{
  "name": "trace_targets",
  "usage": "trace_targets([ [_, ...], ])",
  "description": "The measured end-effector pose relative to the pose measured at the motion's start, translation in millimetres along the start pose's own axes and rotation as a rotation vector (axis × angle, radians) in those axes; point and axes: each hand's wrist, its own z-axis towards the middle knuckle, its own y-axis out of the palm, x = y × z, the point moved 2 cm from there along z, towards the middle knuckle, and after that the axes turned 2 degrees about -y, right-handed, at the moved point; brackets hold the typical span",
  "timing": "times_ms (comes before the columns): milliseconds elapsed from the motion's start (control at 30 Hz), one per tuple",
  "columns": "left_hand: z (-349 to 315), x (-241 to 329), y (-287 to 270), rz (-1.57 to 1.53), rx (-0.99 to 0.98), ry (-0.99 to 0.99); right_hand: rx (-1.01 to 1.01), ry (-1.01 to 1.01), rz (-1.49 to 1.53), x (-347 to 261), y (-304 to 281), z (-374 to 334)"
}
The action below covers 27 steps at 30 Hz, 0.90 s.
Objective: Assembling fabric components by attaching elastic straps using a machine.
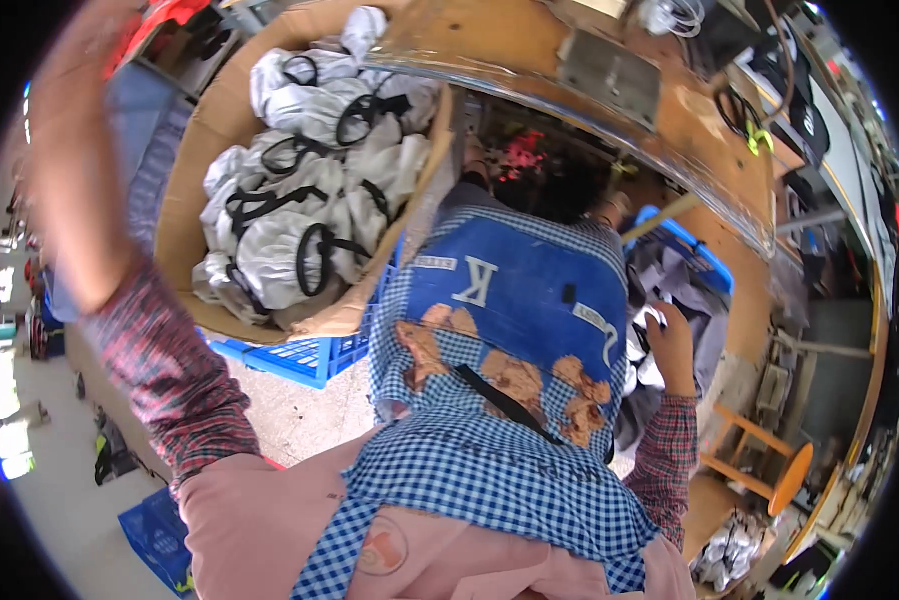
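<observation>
In the head view, a seated person has the left arm raised; the left hand is a blur at the upper left edge, and I cannot tell whether it is spread, narrowed or holding anything. The right hand is low beside the thigh, fingers bent over grey cloth in a blue basket, with a scrap of white cloth just beside it; whether it grips or merely touches, I cannot tell.

White cloth bundles with black bands fill a cardboard box on the left, which sits over a blue crate. A table stands ahead, with a metal plate set at its edge.

As I judge it, the looping bands could snag on one another if a bundle were pulled out quickly. The heap reaches high in the box, so a knock could tip a piece over the rim. The grey cloth could catch on the basket's edge or the apron if lifted close to the leg.

As for writing, the apron's blue panel bears one large white letter and small white labels; dark lettering crosses its checked cloth, too folded to make out. The pink shirt has a round print.
</observation>
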Motion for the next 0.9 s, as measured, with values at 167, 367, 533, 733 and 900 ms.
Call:
trace_targets([
  [167, -62.7, -194.5, 124.1, 0.122, -0.794, -0.188, 0.001, 0.019, -0.028, -29.4, -6.4, 20.8],
  [367, -115.7, -243.3, 192.5, 0.331, -1.052, -0.274, 0.016, 0.082, -0.071, -25.9, -14.7, 17.4],
  [533, -94.6, -238.6, 164.0, 0.353, -0.849, -0.363, 0.059, -0.056, -0.077, -19.8, -12.6, 16.7],
  [733, -28.6, -101.7, 74.5, -0.065, -0.749, -0.168, 0.083, -0.249, 0.125, -150.0, -44.3, 59.9],
  [900, -44.2, 8.9, 74.3, -0.55, -1.15, 0.163, 0.101, -0.533, 0.446, -292.2, -70.4, 72.9],
])
